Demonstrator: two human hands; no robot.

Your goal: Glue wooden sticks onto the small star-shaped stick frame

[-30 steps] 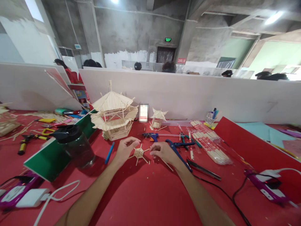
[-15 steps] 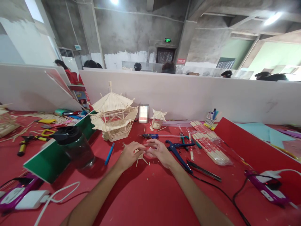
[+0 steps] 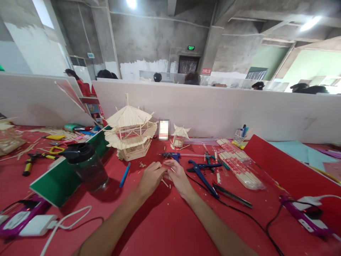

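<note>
My left hand (image 3: 151,178) and my right hand (image 3: 179,179) meet at the middle of the table, fingertips together. Both have curled, closed fingers; whatever lies between them is too small or hidden to make out. From beneath them juts a short wooden stick (image 3: 165,183), part of a small stick frame mostly covered by my hands. Just beyond my fingers lies a blue glue gun (image 3: 174,156). Behind it stands a small stick pavilion (image 3: 180,136), and to its left a larger two-tiered stick pavilion (image 3: 130,131).
Blue cutters (image 3: 199,174) and dark tweezers (image 3: 233,195) lie right of my hands, near bagged sticks (image 3: 239,163). Leftward are a blue pen (image 3: 125,175), a dark water bottle (image 3: 87,167) and a green divider (image 3: 57,183). A cable (image 3: 239,212) crosses the right side.
My hands have drawn closer together and their fingers have closed in. They now cover more of the small stick frame. The view has shifted slightly.
</note>
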